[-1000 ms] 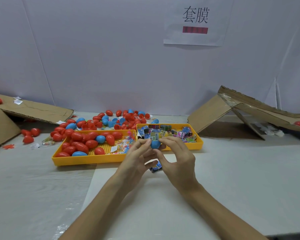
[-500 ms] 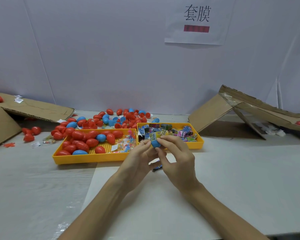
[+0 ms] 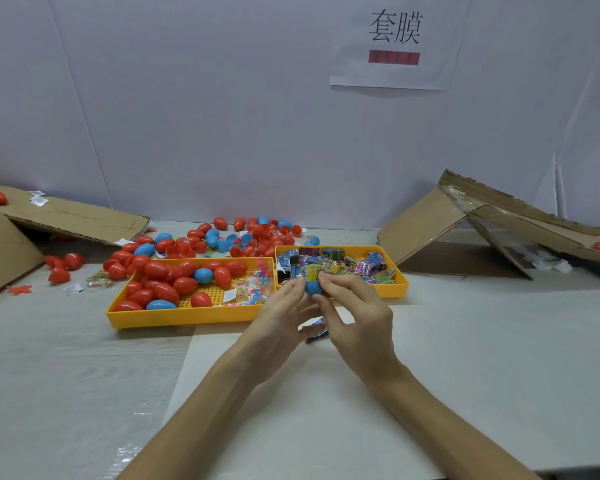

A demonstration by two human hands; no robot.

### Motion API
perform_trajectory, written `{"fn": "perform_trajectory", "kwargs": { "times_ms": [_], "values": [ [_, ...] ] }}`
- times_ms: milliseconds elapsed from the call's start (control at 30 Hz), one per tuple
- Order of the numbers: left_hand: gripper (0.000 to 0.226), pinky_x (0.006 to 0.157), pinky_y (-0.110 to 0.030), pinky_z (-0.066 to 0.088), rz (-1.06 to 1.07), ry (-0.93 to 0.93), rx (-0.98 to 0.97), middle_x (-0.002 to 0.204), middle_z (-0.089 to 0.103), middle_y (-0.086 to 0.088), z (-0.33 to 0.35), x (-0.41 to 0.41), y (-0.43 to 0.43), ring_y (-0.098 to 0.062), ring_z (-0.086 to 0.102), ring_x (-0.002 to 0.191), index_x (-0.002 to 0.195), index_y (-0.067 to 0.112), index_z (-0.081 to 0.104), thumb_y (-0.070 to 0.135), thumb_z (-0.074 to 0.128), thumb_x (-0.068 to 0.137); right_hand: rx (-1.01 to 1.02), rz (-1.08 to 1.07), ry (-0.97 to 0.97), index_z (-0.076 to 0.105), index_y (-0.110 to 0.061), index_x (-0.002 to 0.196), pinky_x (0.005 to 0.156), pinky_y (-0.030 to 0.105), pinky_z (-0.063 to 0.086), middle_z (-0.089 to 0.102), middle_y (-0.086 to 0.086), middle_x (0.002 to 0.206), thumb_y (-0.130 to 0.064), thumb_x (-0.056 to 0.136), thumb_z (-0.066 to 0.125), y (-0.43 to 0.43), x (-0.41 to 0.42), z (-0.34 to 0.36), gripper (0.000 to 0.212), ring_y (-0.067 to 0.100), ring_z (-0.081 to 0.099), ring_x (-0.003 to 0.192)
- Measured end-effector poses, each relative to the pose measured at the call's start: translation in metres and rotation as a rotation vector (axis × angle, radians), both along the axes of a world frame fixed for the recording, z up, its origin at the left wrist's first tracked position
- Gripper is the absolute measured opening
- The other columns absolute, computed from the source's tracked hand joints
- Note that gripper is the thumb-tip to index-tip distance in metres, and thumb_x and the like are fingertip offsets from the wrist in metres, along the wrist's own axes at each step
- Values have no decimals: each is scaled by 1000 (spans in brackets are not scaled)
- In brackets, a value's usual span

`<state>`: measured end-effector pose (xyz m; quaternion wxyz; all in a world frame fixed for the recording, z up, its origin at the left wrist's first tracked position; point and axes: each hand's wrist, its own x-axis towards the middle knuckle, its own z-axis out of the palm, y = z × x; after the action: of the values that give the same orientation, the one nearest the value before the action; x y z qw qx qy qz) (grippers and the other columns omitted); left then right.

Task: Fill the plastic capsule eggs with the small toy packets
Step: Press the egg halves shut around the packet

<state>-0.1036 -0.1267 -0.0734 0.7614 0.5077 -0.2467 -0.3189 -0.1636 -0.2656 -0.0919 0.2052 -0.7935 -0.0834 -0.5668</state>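
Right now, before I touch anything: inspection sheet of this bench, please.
Surface: white table, pale sheet under the forearms.
Job's things: blue capsule with a toy packet poking from its top; left yellow tray of red and blue eggs; right yellow tray of packets.
Clutter: loose eggs heaped behind the trays; stray packet showing below the hands, held or lying I cannot tell.
Grips: left hand and right hand both pinch the blue capsule.
Cables: nothing seen.
Surroundings: left cardboard flap, right cardboard flap; paper sign on the white wall.
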Motion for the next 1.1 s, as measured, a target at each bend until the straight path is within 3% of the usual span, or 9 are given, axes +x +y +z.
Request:
{"fn": "perform_trajectory", "kwargs": {
  "times_ms": [167,333,433,567,733,933,1100],
  "values": [
    [50,95,-40,56,-30,33,-16,124,71,-8,1,-1,-1,-23,66,117,134,13,59,48,50,99,9,23,8,74,-2,114,83,40,57,72,8,107,-4,86,75,-1,0,0,27,22,68,99],
    [48,102,-47,49,-51,109,-19,131,68,-9,1,-1,-1,-28,61,115,133,15,61,44,36,105,61,52,61,70,-5,123,93,34,55,70,4,113,-16,90,71,4,-3,5,34,17,65,106],
    [50,96,-43,53,-56,100,0,129,69,-8,5,-2,-3,-26,63,114,125,21,70,51,37,102,56,42,91,72,-4,119,87,42,57,72,4,111,-12,87,73,2,-4,5,33,19,67,103],
    [41,84,-34,57,-23,35,20,120,72,-4,7,-7,-3,-23,68,111,116,28,75,55,51,95,14,37,79,73,-4,117,86,42,56,71,6,110,-8,87,72,2,-3,4,31,21,67,102],
    [46,85,-33,56,-29,40,-1,133,63,-19,5,-7,-3,-26,66,113,131,19,66,50,46,103,2,57,70,74,-5,117,83,42,54,71,7,109,-6,89,71,-1,-4,5,28,21,67,100],
    [50,80,-31,58,-68,83,-3,132,68,-2,7,-5,-3,-16,70,104,126,24,68,53,37,100,92,48,107,71,-7,122,92,36,54,71,3,112,-11,83,81,1,-4,8,41,17,66,105],
    [50,78,-31,58,-97,140,-42,109,75,0,3,-4,-1,-14,70,98,111,27,78,48,34,103,13,-26,38,76,-4,110,86,35,50,74,4,106,-15,84,76,1,-2,5,29,17,67,99]
  ]
}}
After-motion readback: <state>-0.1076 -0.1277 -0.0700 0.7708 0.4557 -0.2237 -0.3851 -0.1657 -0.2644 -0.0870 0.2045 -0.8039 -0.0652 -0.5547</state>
